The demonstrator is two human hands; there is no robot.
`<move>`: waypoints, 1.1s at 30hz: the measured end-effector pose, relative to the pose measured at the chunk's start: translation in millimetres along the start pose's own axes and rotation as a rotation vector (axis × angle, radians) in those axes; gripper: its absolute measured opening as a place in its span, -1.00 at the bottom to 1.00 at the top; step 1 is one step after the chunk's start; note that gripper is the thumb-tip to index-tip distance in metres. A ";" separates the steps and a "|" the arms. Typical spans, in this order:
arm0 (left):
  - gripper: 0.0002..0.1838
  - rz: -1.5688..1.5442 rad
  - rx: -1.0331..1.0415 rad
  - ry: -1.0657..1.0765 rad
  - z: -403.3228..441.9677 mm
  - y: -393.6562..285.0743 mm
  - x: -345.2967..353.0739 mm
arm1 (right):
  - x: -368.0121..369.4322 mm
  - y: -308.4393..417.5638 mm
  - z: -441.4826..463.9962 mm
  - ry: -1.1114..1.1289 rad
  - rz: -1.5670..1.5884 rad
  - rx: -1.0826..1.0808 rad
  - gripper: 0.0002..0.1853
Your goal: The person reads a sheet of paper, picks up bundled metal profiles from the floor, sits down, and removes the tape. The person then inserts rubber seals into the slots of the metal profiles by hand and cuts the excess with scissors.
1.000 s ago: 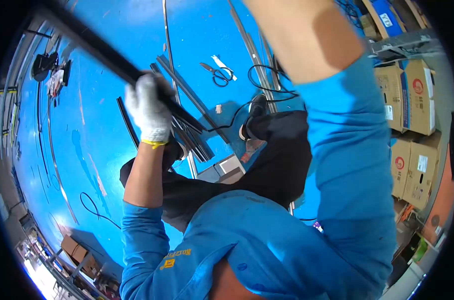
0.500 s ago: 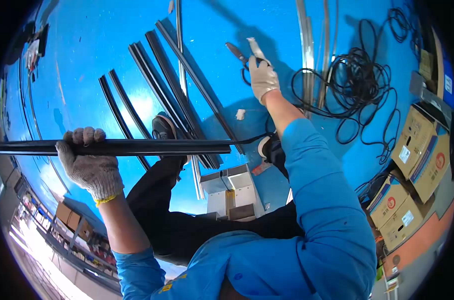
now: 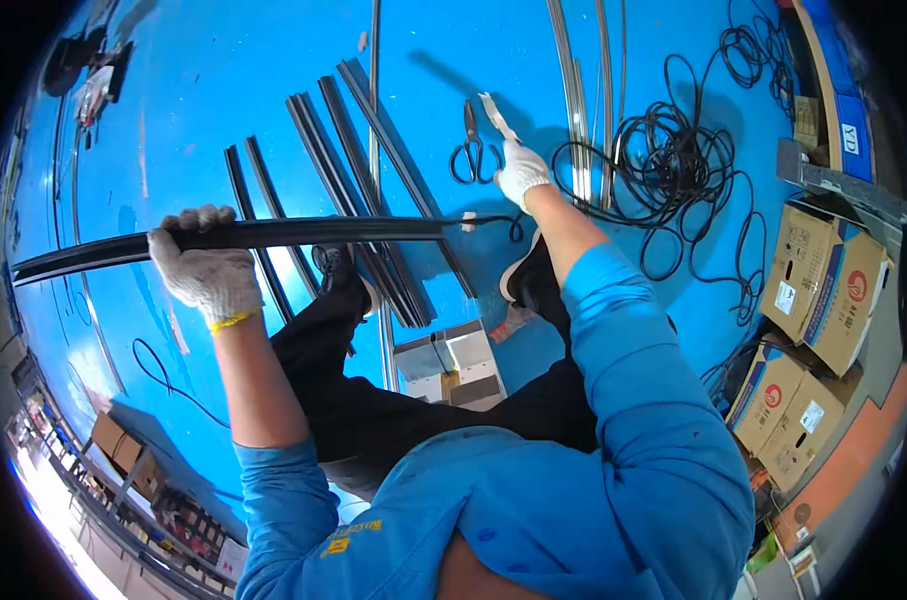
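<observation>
1. While L hand [image 3: 208,268] is wrapped round the black profiles [image 3: 323,231], L of their middle, R hand [image 3: 522,174] is at the near end of the white strip [image 3: 496,116]; fingers look bunched, can't tell if gripping.
2. White strip: long axis runs fwd & a bit L from R fingertips, away from body; R hand far nearer than L.
3. Scissors [image 3: 470,150]: on blue floor [image 3: 223,90], just L of R hand, loops twd body, blades fwd.
4. Black profiles: crosswise in front of body, R end btwn hands, apart from R hand; thin black cord [image 3: 491,218] shows off that end.
</observation>
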State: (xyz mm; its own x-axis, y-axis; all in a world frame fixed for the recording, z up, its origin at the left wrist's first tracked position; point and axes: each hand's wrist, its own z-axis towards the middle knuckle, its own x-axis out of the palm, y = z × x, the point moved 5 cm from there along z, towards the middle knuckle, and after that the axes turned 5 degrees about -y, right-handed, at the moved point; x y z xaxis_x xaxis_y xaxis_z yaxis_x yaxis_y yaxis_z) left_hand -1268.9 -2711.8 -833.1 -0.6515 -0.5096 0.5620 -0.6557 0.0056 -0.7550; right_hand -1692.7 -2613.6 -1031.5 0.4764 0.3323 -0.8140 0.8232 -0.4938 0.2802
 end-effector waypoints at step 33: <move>-0.66 -0.107 0.064 -0.178 28.3 -21.9 -10.4 | -89.5 56.5 -168.7 -0.486 0.931 -0.061 -0.63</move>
State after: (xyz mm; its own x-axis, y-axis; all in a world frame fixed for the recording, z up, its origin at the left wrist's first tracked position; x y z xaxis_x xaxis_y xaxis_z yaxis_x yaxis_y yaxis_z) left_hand -1236.9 -2731.0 -831.9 -0.4982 -0.6486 0.5755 -0.6881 -0.1081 -0.7175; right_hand -1636.7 -2535.6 -856.9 0.7648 -0.5228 -0.3765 0.2158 -0.3427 0.9143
